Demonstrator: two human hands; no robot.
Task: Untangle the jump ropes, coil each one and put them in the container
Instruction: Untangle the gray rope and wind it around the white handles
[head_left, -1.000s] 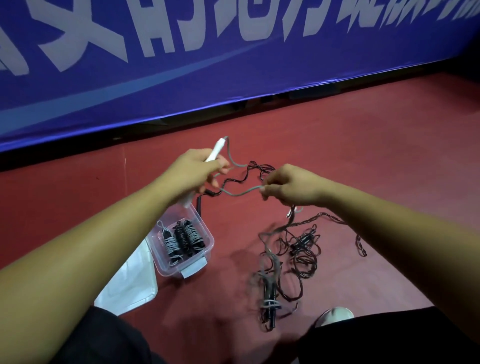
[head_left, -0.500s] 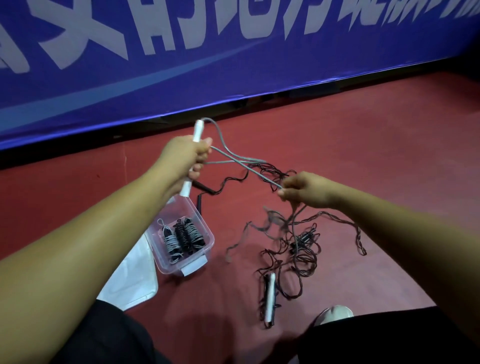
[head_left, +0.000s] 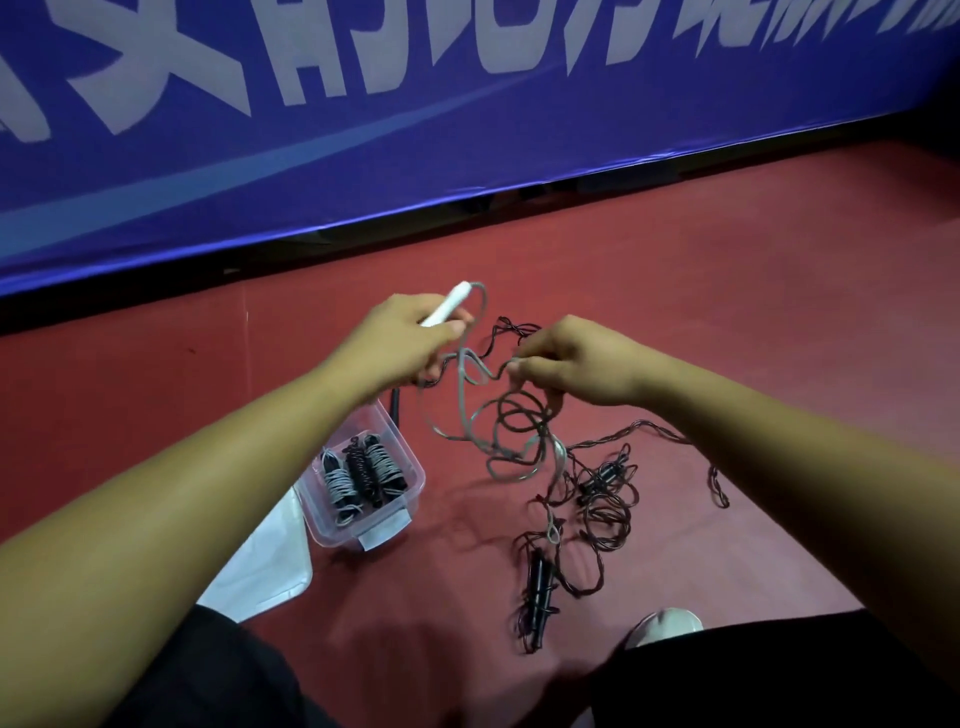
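Head view. Shoe toe (head_left: 665, 623) at 5 o'clock, frame bottom. Black handle pair (head_left: 537, 582) on red floor (head_left: 727, 312); black rope tangle (head_left: 605, 506) at its 1 o'clock. Clear container (head_left: 410, 457) at tangle's 9 o'clock, coiled ropes (head_left: 363, 475) inside. White lid (head_left: 265, 561) at container's 7 o'clock. Grey rope (head_left: 464, 410) hangs looped below hands. Left hand (head_left: 395, 343): fingers curled round white handle (head_left: 449, 306). Right hand (head_left: 576, 364): fingertips pinching grey rope. Blue banner (head_left: 467, 130) at 12 o'clock.

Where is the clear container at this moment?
In the head view, the clear container sits on the red floor left of centre, just below the left hand, with the tangled ropes to its right.
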